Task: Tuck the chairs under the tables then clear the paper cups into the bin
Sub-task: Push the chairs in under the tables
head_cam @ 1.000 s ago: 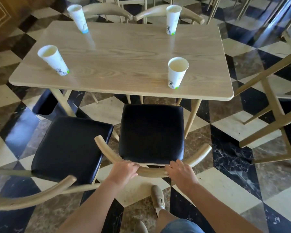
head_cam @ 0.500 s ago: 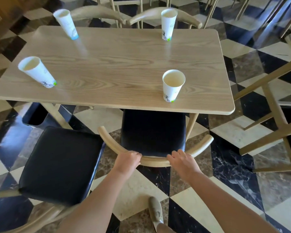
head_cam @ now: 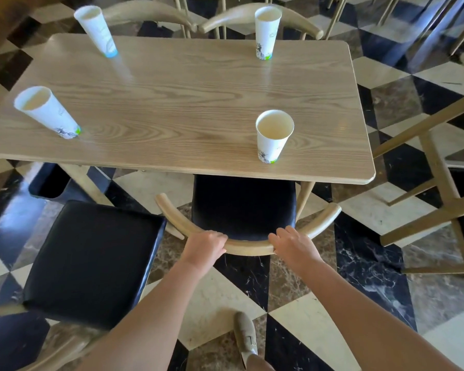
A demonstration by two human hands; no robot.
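While the left hand (head_cam: 204, 246) and right hand (head_cam: 292, 246) grip the chair's curved backrest (head_cam: 248, 247), its seat half under the tabletop (head_cam: 172, 108), tucking needs one more forward push.

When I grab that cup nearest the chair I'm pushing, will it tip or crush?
The near cup is probably light: it looks empty inside. Being tall with a narrow base, it may tip if nudged high. Thin paper walls likely crush under a hard squeeze.

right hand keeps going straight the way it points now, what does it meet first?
The right hand, clamped on the chair backrest, points toward the table. Past the backrest, probably the table's near edge, over the black seat. Depth unclear.
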